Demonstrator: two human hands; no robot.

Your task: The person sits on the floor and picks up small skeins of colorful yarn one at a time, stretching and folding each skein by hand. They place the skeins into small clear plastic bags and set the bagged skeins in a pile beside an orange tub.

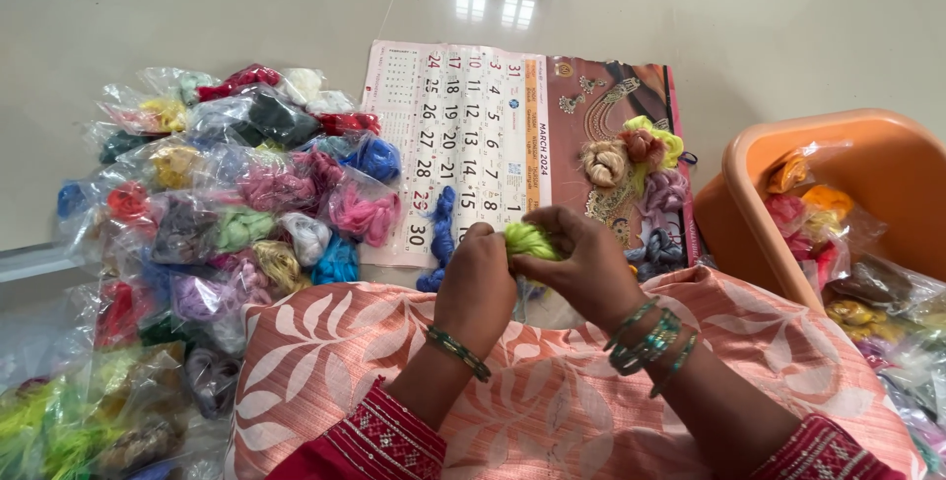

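Bags (227, 214) of coloured yarn lie left of the calendar (463, 135); your orange tub (847, 160) holds more. Your left hand (477, 281) and right hand (583, 261) pinch green yarn (529, 240).

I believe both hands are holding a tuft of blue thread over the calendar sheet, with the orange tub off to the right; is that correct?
Not quite: the tuft is yellow-green, not blue, as the head view shows. The left hand and right hand do hold it together by the calendar sheet, and the orange tub is to the right.
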